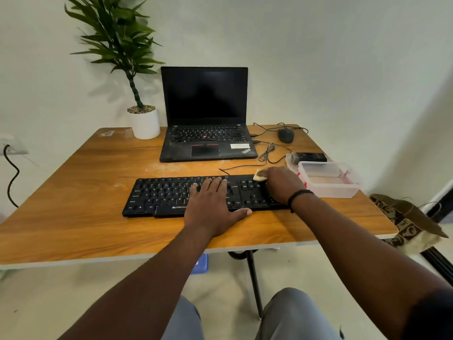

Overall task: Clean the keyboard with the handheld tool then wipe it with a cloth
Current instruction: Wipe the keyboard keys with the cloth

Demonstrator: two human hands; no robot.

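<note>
A black keyboard (pixel 161 195) lies flat near the front of the wooden table (pixel 73 217). My left hand (pixel 213 207) rests on its middle with straight fingers on the keys and the thumb at the front edge. My right hand (pixel 282 184) is over the keyboard's right end and grips a small pale yellow cloth (pixel 259 175), which sticks out past the fingers at the keyboard's back right corner. Most of the cloth is hidden under that hand. I cannot pick out a handheld tool.
An open black laptop (pixel 206 141) stands behind the keyboard, a potted plant (pixel 144 121) to its left, a mouse (pixel 286 135) and loose cables (pixel 267 153) to its right. A clear plastic box (pixel 328 180) sits at the right edge beside a small dark item (pixel 311 157).
</note>
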